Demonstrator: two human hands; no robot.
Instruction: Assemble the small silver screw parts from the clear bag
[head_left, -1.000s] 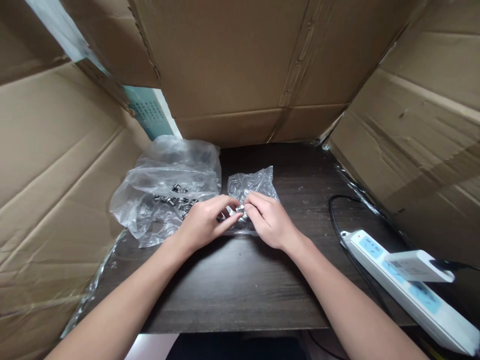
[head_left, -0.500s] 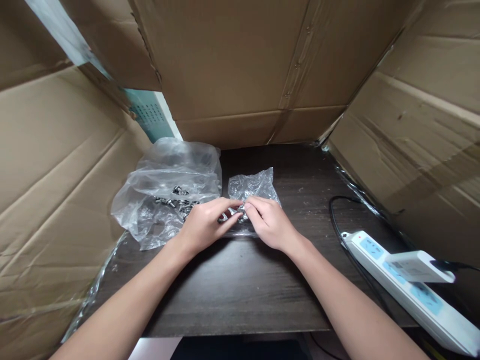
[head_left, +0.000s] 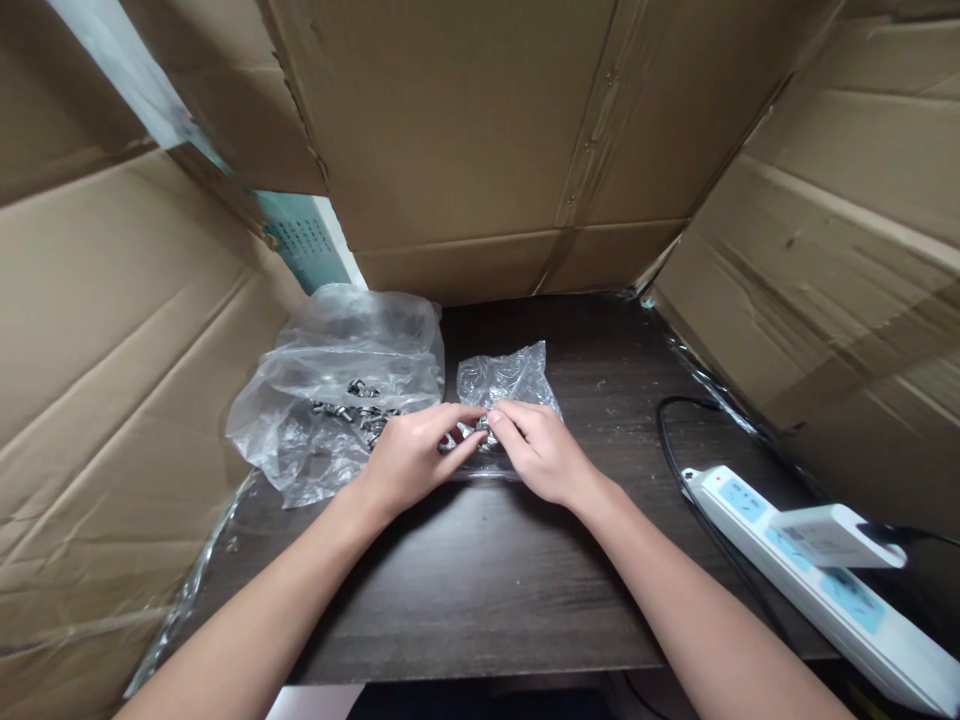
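My left hand (head_left: 412, 448) and my right hand (head_left: 538, 450) meet over the middle of the table. Between their thumbs and forefingers is a small silvery metal bolt (head_left: 484, 426), mostly covered by the fingertips. Both hands are closed in a pinch on it. Just behind them lies a small crumpled clear plastic bag (head_left: 510, 375), partly hidden by the right hand. Left of my left hand, a larger clear plastic bag (head_left: 345, 335) is spread out, with a heap of metal bolts (head_left: 360, 412) on it.
A white power strip (head_left: 810, 580) with a white plug-in adapter (head_left: 832, 535) lies at the right, beside a black cable (head_left: 664, 425). Cardboard walls (head_left: 465, 130) enclose the dark wooden table (head_left: 480, 580) at the back and both sides.
The view has shifted slightly, so the scene sits a little lower. Both hands stay at the same place, with the fingertips only slightly moved around the bolt.
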